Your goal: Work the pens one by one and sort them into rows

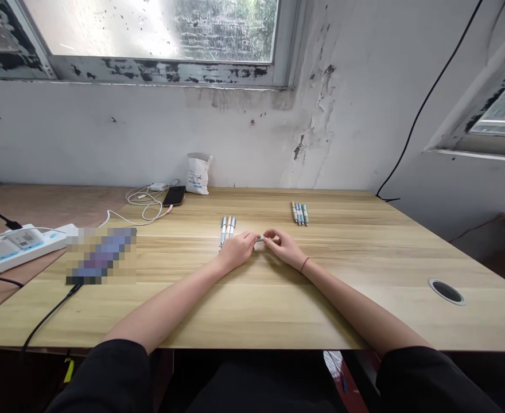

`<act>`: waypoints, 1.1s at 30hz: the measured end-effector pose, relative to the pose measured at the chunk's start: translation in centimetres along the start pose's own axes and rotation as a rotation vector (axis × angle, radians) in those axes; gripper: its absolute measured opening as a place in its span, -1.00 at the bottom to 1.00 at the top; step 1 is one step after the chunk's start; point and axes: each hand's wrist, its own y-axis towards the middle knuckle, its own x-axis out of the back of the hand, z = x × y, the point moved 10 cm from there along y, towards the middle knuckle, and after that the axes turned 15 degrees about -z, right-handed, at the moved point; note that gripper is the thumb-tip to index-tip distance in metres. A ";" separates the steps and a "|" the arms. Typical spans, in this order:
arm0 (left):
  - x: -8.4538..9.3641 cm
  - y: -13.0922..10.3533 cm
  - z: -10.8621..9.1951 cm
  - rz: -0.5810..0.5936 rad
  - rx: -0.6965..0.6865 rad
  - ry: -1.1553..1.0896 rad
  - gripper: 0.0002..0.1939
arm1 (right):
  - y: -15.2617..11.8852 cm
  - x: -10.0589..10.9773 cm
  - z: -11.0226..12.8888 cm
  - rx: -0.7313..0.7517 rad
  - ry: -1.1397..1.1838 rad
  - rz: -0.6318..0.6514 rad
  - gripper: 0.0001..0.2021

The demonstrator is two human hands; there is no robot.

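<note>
Both hands meet near the middle of the wooden table, with a small light blue-green pen [260,239] between them. My left hand [239,250] is closed on one end of it, and the fingertips of my right hand [283,246] pinch the other end. Three blue-and-white pens [228,226] lie side by side just behind my left hand, which partly hides them. Farther back to the right, several pens [299,213] lie in a row, touching or nearly so.
On the wooden table [244,310], a black phone [174,195] and a white packet [198,174] stand by the wall. White cables [147,203] curl beside them. At left are a pixelated device [101,256] and a power strip [32,246]; at right, a round grommet [447,291].
</note>
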 end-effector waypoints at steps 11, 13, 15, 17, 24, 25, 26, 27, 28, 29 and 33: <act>0.3 0.1 -0.3 -0.012 -0.030 -0.020 -0.75 | -0.2 -0.4 -0.4 -0.030 0.097 0.027 -0.78; 0.2 0.1 -0.3 -0.016 -0.027 -0.029 -0.75 | -0.2 -0.6 -0.6 -0.067 0.119 0.039 -0.77; 0.2 0.1 -0.3 -0.021 -0.030 -0.031 -0.75 | -0.3 -0.9 -0.6 -0.100 0.141 0.081 -0.77; 0.3 0.1 -0.4 -0.022 -0.034 -0.023 -0.75 | -0.5 -1.1 -0.4 -0.114 0.167 0.116 -0.77; 0.1 0.0 -0.2 0.027 -0.021 0.015 -0.69 | -0.1 -0.2 -0.7 -0.111 0.158 0.008 -0.79; 0.1 0.0 -0.2 0.029 -0.019 0.017 -0.69 | -0.1 -0.2 -0.8 -0.107 0.168 0.006 -0.79; 0.1 0.0 -0.2 0.029 -0.017 0.017 -0.69 | 0.0 -0.3 -0.8 -0.104 0.180 0.009 -0.79; 0.1 0.0 -0.2 0.027 -0.015 0.015 -0.69 | 0.0 -0.3 -0.8 -0.102 0.190 0.011 -0.79; 0.1 0.1 -0.2 0.022 -0.012 0.014 -0.69 | 0.0 -0.3 -0.8 -0.103 0.198 0.012 -0.79; 0.1 0.1 -0.2 0.017 -0.008 0.015 -0.69 | 0.0 -0.3 -0.8 -0.104 0.205 0.012 -0.78; 0.1 0.0 -0.3 0.021 -0.009 0.036 -0.67 | 0.0 -0.3 -1.0 -0.137 0.250 0.018 -0.77</act>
